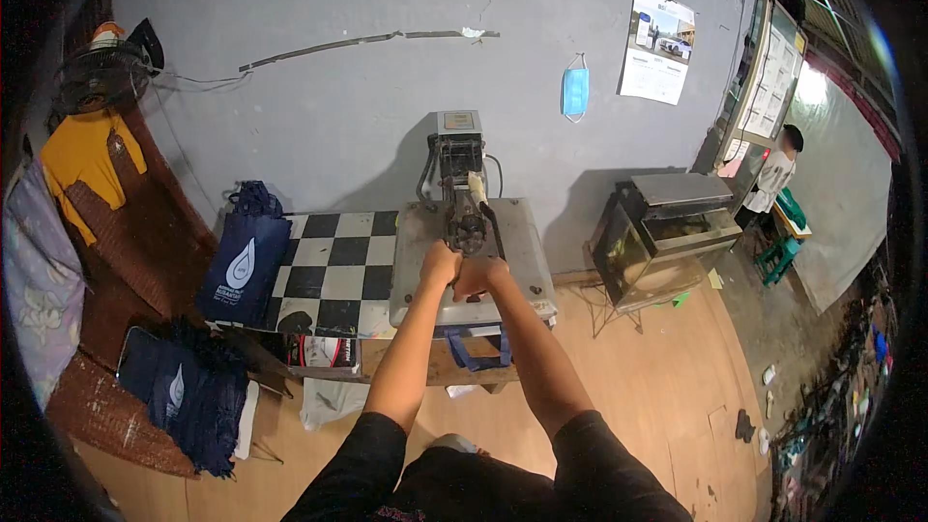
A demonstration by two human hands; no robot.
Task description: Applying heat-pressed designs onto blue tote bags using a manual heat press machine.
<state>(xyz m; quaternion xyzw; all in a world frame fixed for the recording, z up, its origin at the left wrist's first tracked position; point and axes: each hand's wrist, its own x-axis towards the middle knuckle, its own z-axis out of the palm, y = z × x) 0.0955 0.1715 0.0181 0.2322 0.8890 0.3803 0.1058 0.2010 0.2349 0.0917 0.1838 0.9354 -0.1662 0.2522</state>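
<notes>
Both my hands are on a heat press (413, 232), at the front of its lever below the round central joint. My left hand (440, 265) is closed around the handle, and beside it my right hand (481, 277) grips the same handle, most of which they hide. The flat grey upper plate is down. Out from under its front edge hangs a navy fabric strap loop (475, 359); whatever it belongs to is hidden beneath the plate. Left of the press, navy tote bags (239, 268) with a white drop print and writing lie on a black-and-white checkered tabletop (344, 250).
More navy bags (174, 391) are piled at lower left, by a brown sofa (109, 261). An electric fan (98, 76) stands behind it. A glass fish tank (652, 254) on a wire stand is to the right. Farther right, a person (772, 174) stands near a green stool (776, 257).
</notes>
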